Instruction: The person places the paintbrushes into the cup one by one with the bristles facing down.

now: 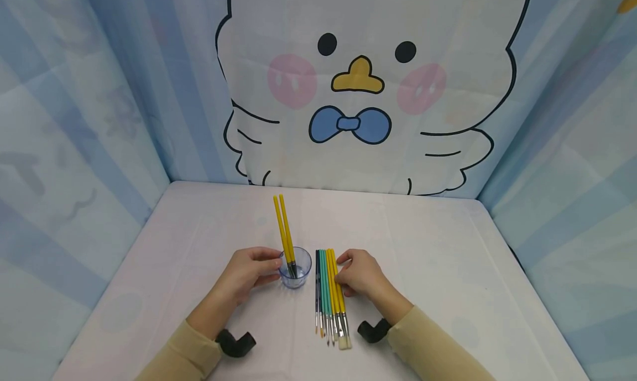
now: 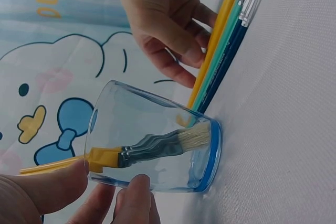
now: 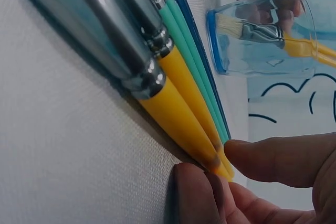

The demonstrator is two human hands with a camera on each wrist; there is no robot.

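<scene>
My left hand (image 1: 247, 270) holds a clear plastic cup (image 1: 304, 270) by its side, thumb near the rim and fingers along the wall. Two yellow-handled paintbrushes (image 1: 282, 229) stand in the cup, bristles down, leaning left in the head view. To the right, a row of paintbrushes lies side by side on the table, bristles toward me: dark blue (image 1: 317, 287), teal (image 1: 325, 287) and yellow (image 1: 340, 299) handles. My right hand (image 1: 364, 273) is at the row's right edge, its thumb and fingers pinching the outermost yellow paintbrush (image 3: 176, 121) near the handle's end.
Both lie on a pale cloth-covered table (image 1: 423, 248). Black curved pieces (image 1: 236, 343) stick out by each wrist. Behind the table hangs a curtain (image 1: 358, 165) with a cartoon bird, and striped curtains (image 1: 74, 149) stand at both sides.
</scene>
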